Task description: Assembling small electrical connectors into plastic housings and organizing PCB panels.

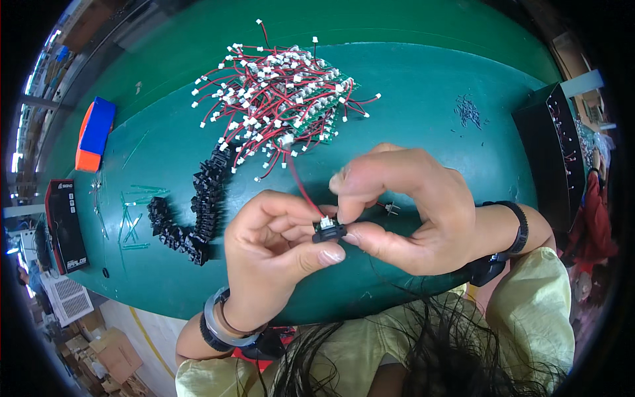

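Note:
A small black plastic housing (329, 235) sits between the thumb and fingers of my left hand (268, 241), tilted up over the near part of the table. On its top is a white connector (326, 223), from which a red wire lead (301, 182) runs up to a second white plug (286, 139). My right hand (413, 212) is closed at the housing's right edge, its thumb and index finger pinching there. Whether a smaller piece is between those fingertips is hidden. Just beyond my right fingers lies a small pale metallic piece (391, 208).
A heap of green circuit boards with red-black leads (284, 92) lies ahead. A curved row of black housings (205, 192) stands left, near green strips (132, 215). Small dark screws (468, 112) lie far right. Boxes (64, 225) and a black bin (549, 155) flank the table.

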Motion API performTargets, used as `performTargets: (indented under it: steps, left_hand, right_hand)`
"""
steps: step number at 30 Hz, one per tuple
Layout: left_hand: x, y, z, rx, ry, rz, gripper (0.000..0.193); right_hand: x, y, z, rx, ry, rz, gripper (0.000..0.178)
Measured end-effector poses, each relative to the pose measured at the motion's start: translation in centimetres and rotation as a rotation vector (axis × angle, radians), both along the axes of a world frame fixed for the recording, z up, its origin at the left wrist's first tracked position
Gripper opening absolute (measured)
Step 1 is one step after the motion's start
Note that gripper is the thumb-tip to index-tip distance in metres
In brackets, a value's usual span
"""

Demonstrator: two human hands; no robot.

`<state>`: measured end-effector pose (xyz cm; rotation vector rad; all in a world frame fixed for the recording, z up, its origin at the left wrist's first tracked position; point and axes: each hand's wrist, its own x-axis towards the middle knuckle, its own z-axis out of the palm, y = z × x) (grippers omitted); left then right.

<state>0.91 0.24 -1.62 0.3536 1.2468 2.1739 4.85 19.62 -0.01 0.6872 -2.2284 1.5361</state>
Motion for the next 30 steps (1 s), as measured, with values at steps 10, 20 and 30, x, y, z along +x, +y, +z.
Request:
performTargets:
  steps: [10, 20, 30]
  left_hand:
    - [0.2, -0.1, 0.5, -0.348, 0.523, 0.135, 0.025]
    - [-0.2, 0.2, -0.4, -0.554, 0.643, 0.111, 0.027]
    - [1.1, 0.3, -0.6, -0.486, 0.461, 0.023, 0.025]
  right_hand:
    - [-0.2, -0.1, -0.8, -0.008, 0.068, 0.048, 0.045]
    - [-0.1, 0.1, -2.3, -0.021, 0.028, 0.024, 0.037]
    - [10.2, 10.0, 5.6, 0.576, 0.232, -0.942, 0.021]
